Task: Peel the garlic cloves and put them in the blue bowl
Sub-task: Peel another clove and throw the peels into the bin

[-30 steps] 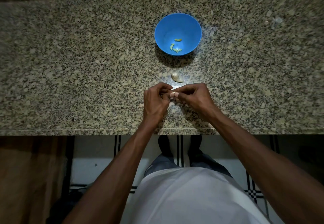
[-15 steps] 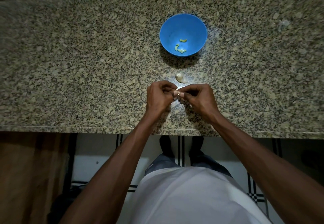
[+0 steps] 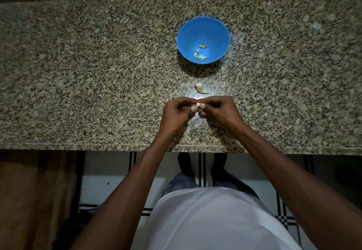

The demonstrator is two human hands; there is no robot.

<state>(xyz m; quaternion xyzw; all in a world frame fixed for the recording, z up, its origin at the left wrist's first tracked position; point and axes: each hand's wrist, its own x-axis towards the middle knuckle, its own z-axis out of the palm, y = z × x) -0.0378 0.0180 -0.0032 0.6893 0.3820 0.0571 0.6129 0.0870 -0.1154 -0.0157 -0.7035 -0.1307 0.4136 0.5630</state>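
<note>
A blue bowl [image 3: 203, 28] stands on the granite counter [image 3: 98, 73], with three small yellowish peeled cloves [image 3: 200, 55] lying in its bottom. Just in front of the bowl an unpeeled garlic clove [image 3: 201, 88] rests on the stone. Closer to me, my left hand [image 3: 176, 114] and my right hand [image 3: 221, 110] meet fingertip to fingertip above the counter. Both pinch one small pale garlic clove [image 3: 197, 106], mostly hidden by the fingers.
The counter's front edge [image 3: 117, 145] runs across the middle of the view, with tiled floor and my feet below it. A small pale scrap [image 3: 315, 26] lies on the stone at the far right. A darker ledge borders the back.
The view has drifted slightly, so bowl and hands sit a little differently in frame. My fingers have shifted a bit on the held clove; both hands stay together at the same spot.
</note>
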